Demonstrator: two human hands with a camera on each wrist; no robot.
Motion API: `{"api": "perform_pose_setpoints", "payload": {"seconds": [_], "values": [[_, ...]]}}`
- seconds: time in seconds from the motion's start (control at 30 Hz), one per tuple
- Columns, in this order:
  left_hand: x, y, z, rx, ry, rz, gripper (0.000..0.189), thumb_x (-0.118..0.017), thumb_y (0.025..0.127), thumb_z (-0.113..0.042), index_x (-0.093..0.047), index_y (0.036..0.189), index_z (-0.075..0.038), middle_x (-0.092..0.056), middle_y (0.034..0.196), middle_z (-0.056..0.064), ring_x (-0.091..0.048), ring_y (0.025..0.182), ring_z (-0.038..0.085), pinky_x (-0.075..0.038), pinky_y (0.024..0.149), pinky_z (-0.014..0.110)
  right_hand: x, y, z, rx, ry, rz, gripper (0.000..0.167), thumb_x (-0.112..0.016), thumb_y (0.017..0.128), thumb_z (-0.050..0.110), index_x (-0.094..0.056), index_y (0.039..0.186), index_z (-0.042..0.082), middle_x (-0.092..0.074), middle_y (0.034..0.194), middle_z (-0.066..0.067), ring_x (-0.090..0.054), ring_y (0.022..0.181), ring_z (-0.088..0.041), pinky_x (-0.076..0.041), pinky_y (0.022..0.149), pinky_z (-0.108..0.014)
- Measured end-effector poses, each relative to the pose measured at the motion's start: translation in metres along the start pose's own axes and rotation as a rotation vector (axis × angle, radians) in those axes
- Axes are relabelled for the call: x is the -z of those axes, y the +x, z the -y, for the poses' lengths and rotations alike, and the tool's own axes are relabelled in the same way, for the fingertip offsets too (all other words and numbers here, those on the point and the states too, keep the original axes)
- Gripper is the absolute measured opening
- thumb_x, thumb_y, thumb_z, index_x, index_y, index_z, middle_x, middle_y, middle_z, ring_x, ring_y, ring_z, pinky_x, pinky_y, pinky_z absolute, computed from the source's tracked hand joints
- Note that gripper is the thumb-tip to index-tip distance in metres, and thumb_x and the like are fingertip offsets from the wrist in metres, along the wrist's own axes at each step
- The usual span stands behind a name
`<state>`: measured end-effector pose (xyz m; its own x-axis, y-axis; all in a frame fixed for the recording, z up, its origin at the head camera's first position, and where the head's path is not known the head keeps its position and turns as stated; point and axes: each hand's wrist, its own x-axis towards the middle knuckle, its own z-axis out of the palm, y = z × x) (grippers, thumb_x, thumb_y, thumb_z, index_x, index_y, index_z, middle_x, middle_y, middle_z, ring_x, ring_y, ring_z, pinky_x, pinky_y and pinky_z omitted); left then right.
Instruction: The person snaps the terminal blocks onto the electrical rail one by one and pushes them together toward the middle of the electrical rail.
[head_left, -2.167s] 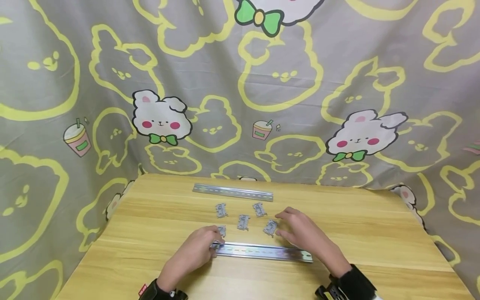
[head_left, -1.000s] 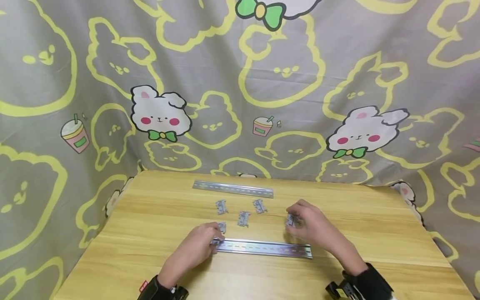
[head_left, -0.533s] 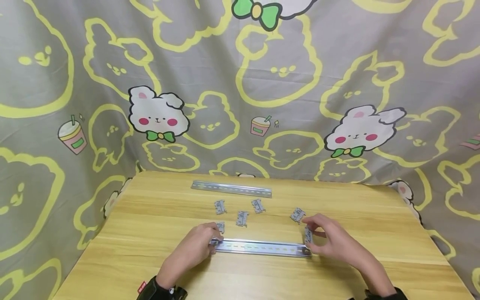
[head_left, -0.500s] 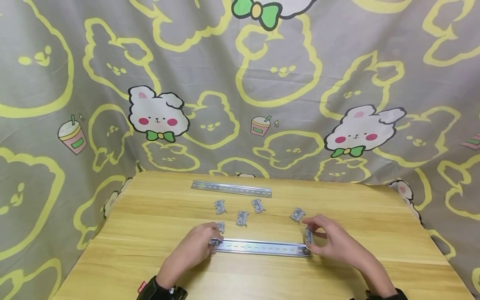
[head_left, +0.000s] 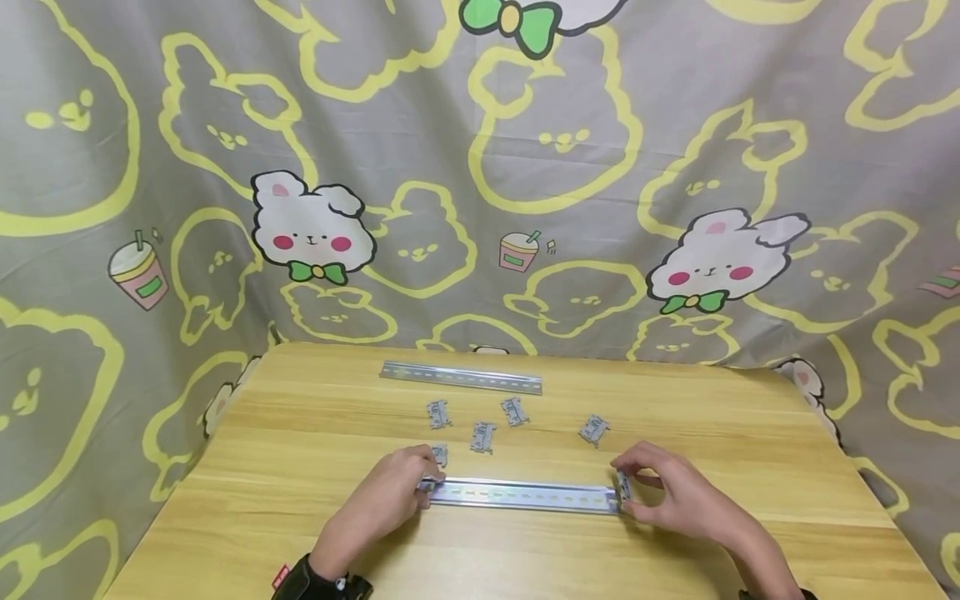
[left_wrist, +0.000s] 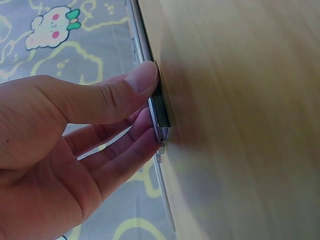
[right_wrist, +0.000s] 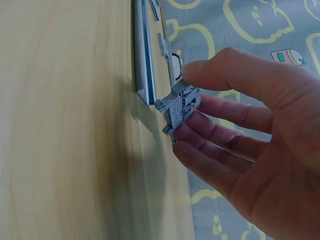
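Note:
My left hand [head_left: 390,493] grips the left end of a slotted metal DIN rail [head_left: 517,494] lying on the table, thumb on the near side and fingers on the far side in the left wrist view. At the rail's right end, my right hand [head_left: 675,493] pinches a grey DIN rail terminal block [right_wrist: 179,106] between thumb and fingers. In the right wrist view this block is just off the rail's end [right_wrist: 146,95], its clip side facing the table. Another terminal block [head_left: 594,429] lies on the table beyond my right hand.
Several more grey terminal blocks [head_left: 483,437] lie loose behind the rail, one partly hidden by my left hand. A second DIN rail [head_left: 461,377] lies farther back on the wooden table [head_left: 750,467]. A patterned curtain [head_left: 420,167] hangs behind the table.
My right hand picked up a terminal block from behind the rail and carried it right and toward me to the rail's right end, lowering it lately. The left hand stays on the rail.

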<state>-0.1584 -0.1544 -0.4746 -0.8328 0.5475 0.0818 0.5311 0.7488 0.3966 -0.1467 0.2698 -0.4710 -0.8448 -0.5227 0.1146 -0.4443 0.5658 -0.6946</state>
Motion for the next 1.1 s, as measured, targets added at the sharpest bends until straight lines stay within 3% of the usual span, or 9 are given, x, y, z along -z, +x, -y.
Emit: {"api": "perform_pose_setpoints", "payload": {"seconds": [0.5, 1.1], "values": [[0.001, 0.0, -0.001, 0.013, -0.007, 0.014, 0.033, -0.087, 0.071, 0.006, -0.08, 0.102, -0.005, -0.071, 0.1, 0.002, -0.07, 0.094, 0.024, -0.061, 0.083, 0.036, -0.002, -0.002, -0.007, 0.06, 0.04, -0.005, 0.045, -0.088, 0.075, 0.003, -0.065, 0.115, 0.005, -0.067, 0.113, -0.008, -0.068, 0.106, -0.026, -0.059, 0.09, -0.042], [0.0, 0.001, -0.001, 0.0, 0.005, 0.004, 0.032, -0.084, 0.071, 0.008, -0.08, 0.1, -0.004, -0.069, 0.099, 0.002, -0.07, 0.094, 0.024, -0.061, 0.083, 0.038, 0.002, -0.003, -0.011, -0.056, 0.233, 0.064, 0.045, -0.087, 0.081, 0.011, -0.063, 0.117, 0.0, -0.067, 0.119, -0.016, -0.068, 0.108, -0.027, -0.058, 0.093, -0.033]]}}
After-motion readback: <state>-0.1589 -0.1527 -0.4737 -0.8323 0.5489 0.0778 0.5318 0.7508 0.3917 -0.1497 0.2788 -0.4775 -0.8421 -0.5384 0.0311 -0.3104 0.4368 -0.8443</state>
